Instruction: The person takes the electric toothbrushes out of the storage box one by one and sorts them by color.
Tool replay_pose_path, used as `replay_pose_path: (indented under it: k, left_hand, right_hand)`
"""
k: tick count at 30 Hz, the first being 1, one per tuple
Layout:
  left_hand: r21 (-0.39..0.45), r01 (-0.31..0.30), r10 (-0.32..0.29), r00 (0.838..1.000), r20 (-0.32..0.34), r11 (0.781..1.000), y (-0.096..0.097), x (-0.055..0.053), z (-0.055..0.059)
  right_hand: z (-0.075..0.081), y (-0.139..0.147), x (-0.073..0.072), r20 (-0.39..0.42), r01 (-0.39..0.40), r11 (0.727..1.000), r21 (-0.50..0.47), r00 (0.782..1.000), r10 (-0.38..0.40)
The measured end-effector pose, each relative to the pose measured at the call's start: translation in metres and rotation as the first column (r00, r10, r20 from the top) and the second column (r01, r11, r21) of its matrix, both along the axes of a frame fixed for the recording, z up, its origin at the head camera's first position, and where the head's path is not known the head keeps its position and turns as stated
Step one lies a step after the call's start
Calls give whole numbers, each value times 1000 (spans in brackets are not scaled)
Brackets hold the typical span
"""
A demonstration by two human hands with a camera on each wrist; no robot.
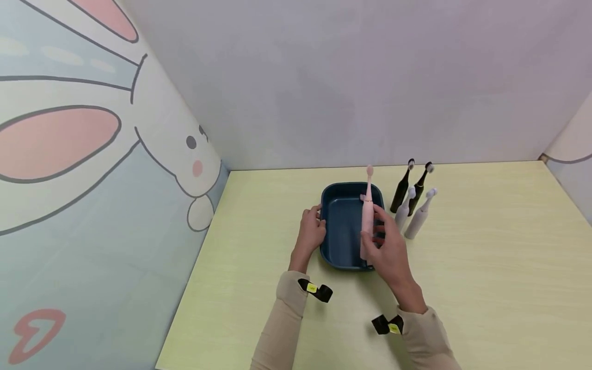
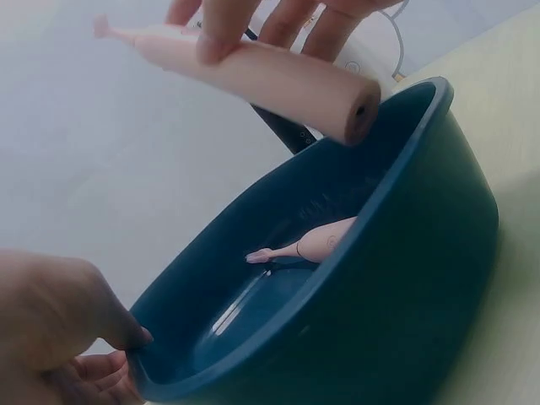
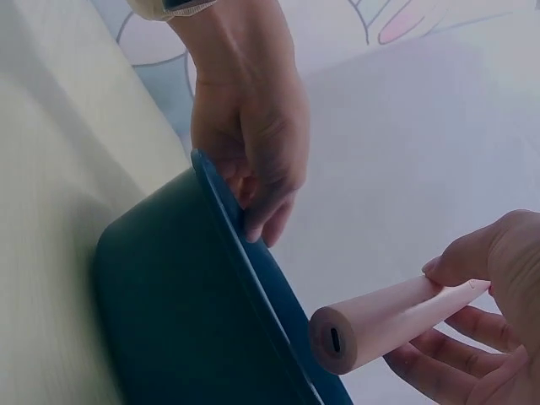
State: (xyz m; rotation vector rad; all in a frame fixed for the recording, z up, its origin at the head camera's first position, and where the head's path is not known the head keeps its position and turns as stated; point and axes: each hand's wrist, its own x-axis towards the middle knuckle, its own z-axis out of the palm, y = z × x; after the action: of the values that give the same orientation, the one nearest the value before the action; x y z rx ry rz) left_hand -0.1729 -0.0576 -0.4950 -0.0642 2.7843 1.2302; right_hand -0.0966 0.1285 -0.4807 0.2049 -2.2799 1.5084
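Note:
A dark blue plastic basin (image 1: 341,226) sits on the table. My left hand (image 1: 311,232) grips its left rim, thumb on the inner side and fingers outside. Above the basin's right side, my right hand (image 1: 390,249) holds a pink electric toothbrush (image 1: 367,216) by its handle, between thumb and fingers. Its brush head points to the far side, and in the right wrist view the handle's bottom end (image 3: 336,339) faces the camera. A second pink electric toothbrush (image 2: 325,240) lies inside the basin, partly hidden by the near wall in the left wrist view.
Right of the basin stand two black electric toothbrushes (image 1: 401,192) and two pale lilac ones (image 1: 417,222), close together and upright. The pale yellow-green table (image 1: 490,267) ends at a plain back wall (image 1: 296,92). A cartoon-printed wall (image 1: 83,216) rises on the left.

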Motion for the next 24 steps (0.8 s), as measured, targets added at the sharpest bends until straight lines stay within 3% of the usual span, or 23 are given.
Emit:
replay_pose_path:
  k: [10,16,24]
  left_hand:
    - [-12,-1,1,1000,-4,1000,-1,1,1]
    - [-8,-2,2,1000,-1,1000,0,1,2]
    - [-13,-2,2,1000,-2,1000,0,1,0]
  right_hand:
    - [-6,15,8,-172,75,997,36,983,-68]
    - [-6,24,14,-255,104,994,-14,961,-104]
    - [-8,33,19,-287,165,983,-81,941,-181]
